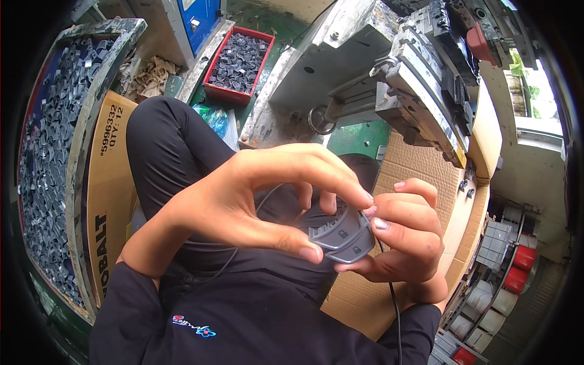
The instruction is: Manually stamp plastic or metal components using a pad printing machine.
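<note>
Dark grey moulded plastic key-fob button covers (355,249), marked with small padlock symbols, are held between my hands above my lap. They look like two similar curved pieces lying against each other, with small teeth along one upper edge. My left hand (258,188) arches over them, its thumb at their left edge and its index fingertip at the top. From the right, my right hand (410,240) pinches their right side, with the thumb below and the fingers above. Whether the pieces are joined cannot be told.
Many grey parts fill a large tray (72,121) at the left, beside a cardboard box (109,182). Ahead stands a red bin (267,38) of similar parts. A metal machine (340,67) rises ahead right, above an open carton (413,170). A thin black cable (394,298) crosses near my right arm.
</note>
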### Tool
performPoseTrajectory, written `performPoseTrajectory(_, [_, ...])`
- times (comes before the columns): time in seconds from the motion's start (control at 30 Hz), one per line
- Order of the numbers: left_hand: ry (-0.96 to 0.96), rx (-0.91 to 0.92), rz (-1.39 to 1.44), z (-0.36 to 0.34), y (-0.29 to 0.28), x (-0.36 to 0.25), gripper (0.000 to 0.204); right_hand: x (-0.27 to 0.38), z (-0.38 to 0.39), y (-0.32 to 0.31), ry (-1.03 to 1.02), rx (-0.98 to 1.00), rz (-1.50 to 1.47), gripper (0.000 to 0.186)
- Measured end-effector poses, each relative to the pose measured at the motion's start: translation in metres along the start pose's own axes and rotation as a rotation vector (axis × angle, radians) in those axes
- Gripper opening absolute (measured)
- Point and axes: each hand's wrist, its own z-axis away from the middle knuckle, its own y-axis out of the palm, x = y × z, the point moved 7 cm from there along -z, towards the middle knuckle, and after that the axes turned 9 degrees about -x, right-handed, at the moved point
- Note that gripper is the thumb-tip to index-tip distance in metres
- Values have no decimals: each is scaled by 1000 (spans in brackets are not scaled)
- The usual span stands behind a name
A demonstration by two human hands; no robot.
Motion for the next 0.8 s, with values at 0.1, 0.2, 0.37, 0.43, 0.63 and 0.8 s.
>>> performPoseTrajectory(0.1, [-5,-10,25,0,0,3,60,-1,-1,0,18,14,0,61])
performPoseTrajectory(0.2, [-21,-25,15,0,-2,4,61,-3,-2,0,37,42,-7,62])
performPoseTrajectory(0.37, [-62,-42,18,0,-2,5,62,-7,-2,1,74,98,-48,66])
performPoseTrajectory(0.43, [-72,-46,19,0,-2,6,62,-8,-3,1,81,101,-53,65])
performPoseTrajectory(0.63, [-80,-42,2,-1,-2,6,63,-10,-2,2,101,98,-65,64])
performPoseTrajectory(0.8, [-119,-49,-37,-2,-11,7,60,-11,-5,1,98,88,-94,64])
